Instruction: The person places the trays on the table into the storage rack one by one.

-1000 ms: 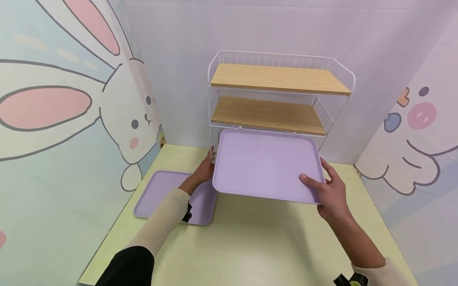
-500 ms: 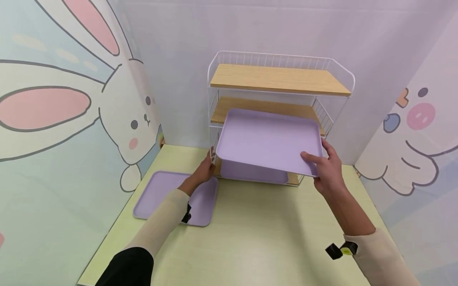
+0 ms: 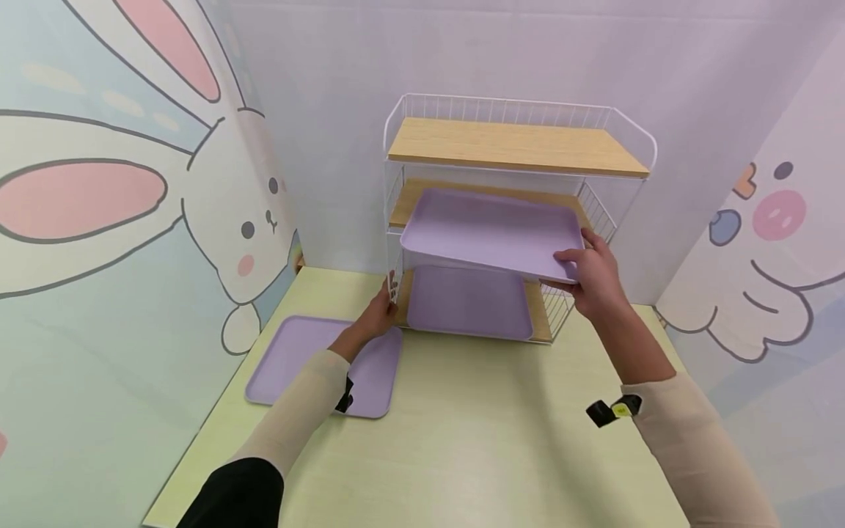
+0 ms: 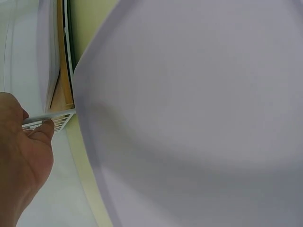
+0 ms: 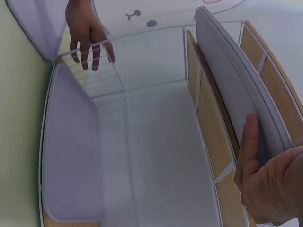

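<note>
A flat purple tray (image 3: pixel 491 231) with a raised rim is in my right hand (image 3: pixel 597 282), which pinches its right end, thumb on top and fingers beneath. It tilts over the wooden middle shelf (image 3: pixel 404 209) of a white wire rack; in the right wrist view the tray (image 5: pixel 232 71) lies between the middle and top boards. My left hand (image 3: pixel 376 314) grips the rack's left wire side, low down; the left wrist view shows thumb and fingers around the wire. A second purple tray (image 3: pixel 469 302) lies on the bottom shelf.
On the table's left, a third purple tray (image 3: pixel 297 356) lies partly under my left forearm. The rack's top shelf (image 3: pixel 515 143) is bare wood with a wire rail. Printed cartoon wall sheets (image 3: pixel 218 220) enclose the pale table (image 3: pixel 462 425) on the left, back and right.
My right hand has moved the held tray up and away, from in front of the rack to over the middle shelf, uncovering the bottom-shelf tray. The left hand has stayed on the rack.
</note>
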Tool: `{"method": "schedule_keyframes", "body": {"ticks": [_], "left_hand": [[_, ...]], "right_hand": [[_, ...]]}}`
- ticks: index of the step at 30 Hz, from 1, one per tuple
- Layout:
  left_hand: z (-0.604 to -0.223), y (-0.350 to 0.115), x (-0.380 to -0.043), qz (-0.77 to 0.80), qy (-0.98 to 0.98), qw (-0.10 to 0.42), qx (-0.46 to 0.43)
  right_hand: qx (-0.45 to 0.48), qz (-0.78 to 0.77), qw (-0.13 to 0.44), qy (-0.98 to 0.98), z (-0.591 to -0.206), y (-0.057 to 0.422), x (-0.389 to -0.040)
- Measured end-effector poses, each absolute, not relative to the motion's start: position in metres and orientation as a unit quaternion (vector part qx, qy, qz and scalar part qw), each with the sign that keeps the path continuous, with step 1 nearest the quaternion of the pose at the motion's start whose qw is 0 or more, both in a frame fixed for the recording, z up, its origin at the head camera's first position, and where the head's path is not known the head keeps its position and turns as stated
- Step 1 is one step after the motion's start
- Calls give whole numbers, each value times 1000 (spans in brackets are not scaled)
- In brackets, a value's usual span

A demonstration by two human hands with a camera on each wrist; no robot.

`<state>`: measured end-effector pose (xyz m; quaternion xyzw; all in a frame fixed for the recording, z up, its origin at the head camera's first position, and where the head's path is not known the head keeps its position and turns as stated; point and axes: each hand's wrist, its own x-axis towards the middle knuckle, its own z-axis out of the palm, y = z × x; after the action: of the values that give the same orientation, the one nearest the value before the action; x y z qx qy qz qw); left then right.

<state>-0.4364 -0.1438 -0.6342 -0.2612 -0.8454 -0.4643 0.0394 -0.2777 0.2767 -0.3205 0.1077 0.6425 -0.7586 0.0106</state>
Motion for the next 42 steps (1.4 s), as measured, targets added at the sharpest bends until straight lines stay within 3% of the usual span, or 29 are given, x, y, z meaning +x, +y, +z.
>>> {"method": "schedule_keyframes", "body": {"ticks": [6,8,13,19,24,29,34,39,42], "left_hand": [[-570,-133,-382,-469,-838,39,-276],[-589,-138,-394,-461,-834,68,-295],[-614,-143,-415,-442,-850,68,-277],[-598,-142,-405,-467,-840,42,-275],[-572,-139,-382,-478,-836,19,-267],[-547,-129,-364,-469,-854,-4,-223],[-581,-137,-389,-459,-857,24,-234],[-607,-142,-408,-455,-856,34,-242],[-607,-140,-409,-457,-854,39,-246]], "right_hand": [[98,-662,11,743,-319,276,-292],[99,-650,14,753,-316,278,-296],[91,-603,34,792,-310,282,-306],[75,-510,60,855,-302,283,-318],[75,-474,48,876,-301,281,-323],[75,-321,-27,944,-294,276,-308],[88,-163,-158,970,-295,249,-277],[-131,-135,-328,926,-331,212,-255],[-222,-107,-349,904,-356,196,-250]]}}
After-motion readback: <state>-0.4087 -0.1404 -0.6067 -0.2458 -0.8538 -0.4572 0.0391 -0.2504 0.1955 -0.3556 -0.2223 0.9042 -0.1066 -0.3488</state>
